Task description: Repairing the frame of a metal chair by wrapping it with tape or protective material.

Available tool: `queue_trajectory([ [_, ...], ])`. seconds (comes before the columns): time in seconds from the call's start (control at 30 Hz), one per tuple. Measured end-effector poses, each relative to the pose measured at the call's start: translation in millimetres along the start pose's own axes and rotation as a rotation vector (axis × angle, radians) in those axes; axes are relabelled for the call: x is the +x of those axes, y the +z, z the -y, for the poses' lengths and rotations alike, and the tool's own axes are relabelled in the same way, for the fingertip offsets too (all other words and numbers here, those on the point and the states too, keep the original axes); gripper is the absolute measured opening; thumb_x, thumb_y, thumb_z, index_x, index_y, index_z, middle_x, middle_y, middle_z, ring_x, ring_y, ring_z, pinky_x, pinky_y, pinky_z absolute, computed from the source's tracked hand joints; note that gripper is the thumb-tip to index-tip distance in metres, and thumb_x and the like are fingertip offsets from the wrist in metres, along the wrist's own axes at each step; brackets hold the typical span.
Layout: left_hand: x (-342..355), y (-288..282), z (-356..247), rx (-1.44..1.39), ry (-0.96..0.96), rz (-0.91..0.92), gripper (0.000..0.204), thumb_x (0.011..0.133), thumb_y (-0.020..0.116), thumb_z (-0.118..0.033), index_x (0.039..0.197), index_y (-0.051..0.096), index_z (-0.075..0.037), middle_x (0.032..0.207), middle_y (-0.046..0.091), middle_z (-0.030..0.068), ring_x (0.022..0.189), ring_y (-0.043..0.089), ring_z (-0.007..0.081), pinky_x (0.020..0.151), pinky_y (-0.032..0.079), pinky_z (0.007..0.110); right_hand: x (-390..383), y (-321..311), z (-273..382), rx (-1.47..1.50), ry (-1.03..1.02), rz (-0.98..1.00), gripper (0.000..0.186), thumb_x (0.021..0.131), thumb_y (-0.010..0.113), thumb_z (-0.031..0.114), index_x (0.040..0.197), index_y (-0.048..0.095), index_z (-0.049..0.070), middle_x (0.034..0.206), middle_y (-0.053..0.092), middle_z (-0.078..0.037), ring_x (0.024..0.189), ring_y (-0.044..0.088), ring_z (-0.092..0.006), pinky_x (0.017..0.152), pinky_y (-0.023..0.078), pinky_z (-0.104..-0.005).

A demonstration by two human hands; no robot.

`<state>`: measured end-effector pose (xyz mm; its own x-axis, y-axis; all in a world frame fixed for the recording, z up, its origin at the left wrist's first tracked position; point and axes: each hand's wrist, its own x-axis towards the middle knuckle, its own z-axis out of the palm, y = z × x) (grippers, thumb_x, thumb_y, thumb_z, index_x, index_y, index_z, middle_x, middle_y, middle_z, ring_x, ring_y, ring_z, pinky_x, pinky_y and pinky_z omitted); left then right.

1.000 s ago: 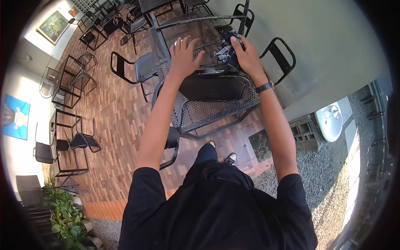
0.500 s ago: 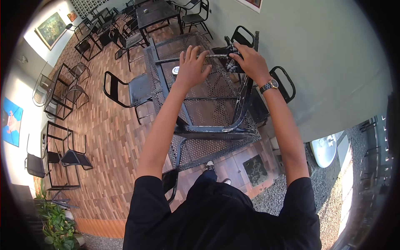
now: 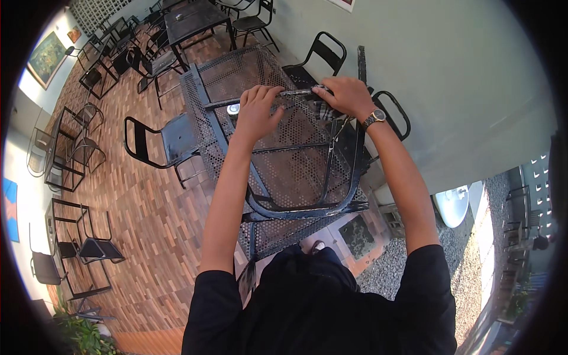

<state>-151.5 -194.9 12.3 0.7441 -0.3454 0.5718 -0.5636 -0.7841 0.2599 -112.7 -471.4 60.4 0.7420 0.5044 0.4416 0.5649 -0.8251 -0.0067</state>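
A black metal chair frame (image 3: 269, 211) with worn paint lies on a perforated metal table (image 3: 228, 62) in front of me. My left hand (image 3: 258, 112) rests over the frame's far crossbar, its fingers bent round the bar and the thumb held apart. At the right end of that bar my right hand (image 3: 346, 97), with a watch on the wrist, is closed round a dark checked cloth (image 3: 324, 110) against the metal. Most of the cloth hides under the fingers and bar. A small round white-rimmed object (image 3: 233, 109) sits on the table beside my left hand.
A chair (image 3: 177, 139) stands at the table's left side. Two black chairs, one (image 3: 322, 56) farther off and another (image 3: 393, 115) nearer, stand between table and wall (image 3: 449, 77). Beyond is a dark table (image 3: 198, 21). A white basin (image 3: 452, 207) is at right.
The chair frame has tipped and shifted on the table. Both hands have moved slightly left and nearer to me; the left fingers, raised and spread before, now curl over the crossbar.
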Motion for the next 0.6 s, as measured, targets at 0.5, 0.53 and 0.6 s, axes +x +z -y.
queue_trajectory([
  [0.5,-2,5,3,-0.071,-0.012,-0.032,0.047,0.088,0.066,-0.020,0.135,0.064,-0.016,0.125,0.065,0.0063,0.128,0.055,0.0278,0.113,0.033,0.044,23,-17,3,-0.022,0.385,0.329,0.067,0.097,0.048,0.064,0.083,0.078,0.005,0.078,0.073,-0.019,0.077,0.071,-0.0412,0.072,0.055,-0.0516],
  [0.53,-1,5,3,-0.084,-0.017,-0.030,0.047,0.088,0.066,-0.019,0.135,0.064,-0.016,0.125,0.066,0.0061,0.128,0.055,0.0273,0.113,0.033,0.044,29,-20,2,-0.036,0.380,0.437,0.071,0.097,0.047,0.066,0.084,0.078,0.003,0.082,0.074,-0.019,0.081,0.072,-0.0414,0.076,0.056,-0.0512],
  [0.6,-4,4,4,-0.087,-0.024,-0.021,0.047,0.088,0.066,-0.019,0.135,0.065,-0.017,0.124,0.066,0.0060,0.127,0.056,0.0270,0.112,0.033,0.043,37,-23,1,-0.024,0.388,0.529,0.076,0.097,0.045,0.069,0.089,0.077,0.001,0.092,0.075,-0.021,0.090,0.072,-0.0420,0.082,0.055,-0.0509],
])
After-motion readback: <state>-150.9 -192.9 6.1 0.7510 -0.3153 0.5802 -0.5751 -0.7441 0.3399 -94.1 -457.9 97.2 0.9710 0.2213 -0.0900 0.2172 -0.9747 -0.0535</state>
